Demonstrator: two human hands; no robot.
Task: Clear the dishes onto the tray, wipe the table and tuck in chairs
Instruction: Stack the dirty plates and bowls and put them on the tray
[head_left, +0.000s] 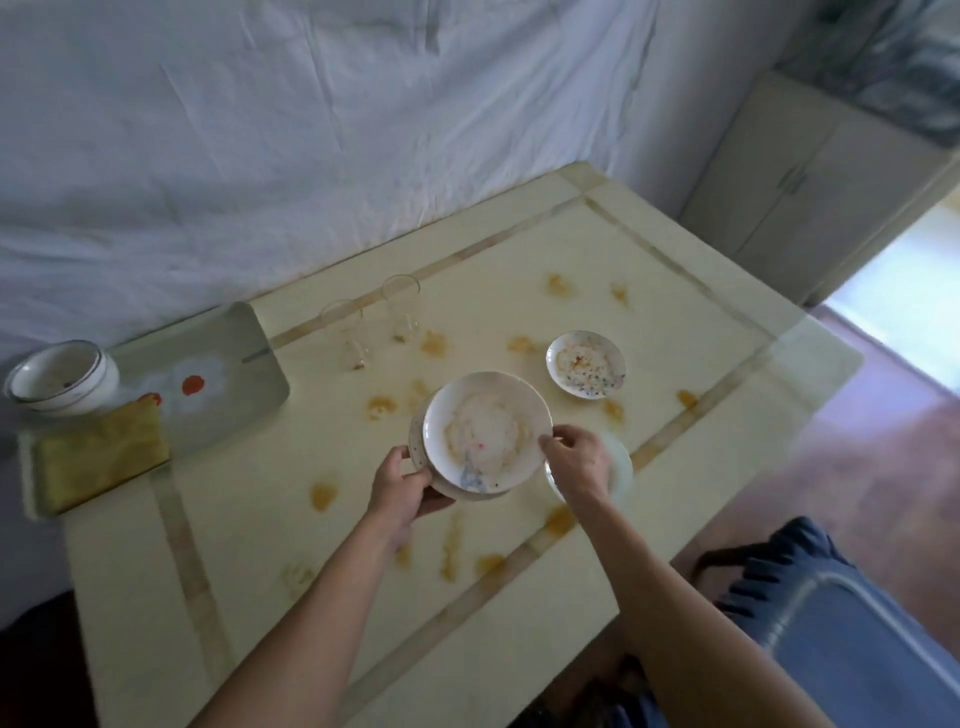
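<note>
- Left hand (402, 486) grips the plate stack (485, 434) from below; right hand (576, 460) pinches its near-right rim.
- Tray (244, 353) lies well to the left, on the left hand's side.

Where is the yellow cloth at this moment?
In the head view, the yellow cloth lies at the far left, on the near end of the tray, just in front of the stacked white bowls.

Tray (249, 332) at the table's (675, 291) left end (bowls (60, 376) on it); glasses (374, 322) right of it, small plate (586, 365) farther right
</note>
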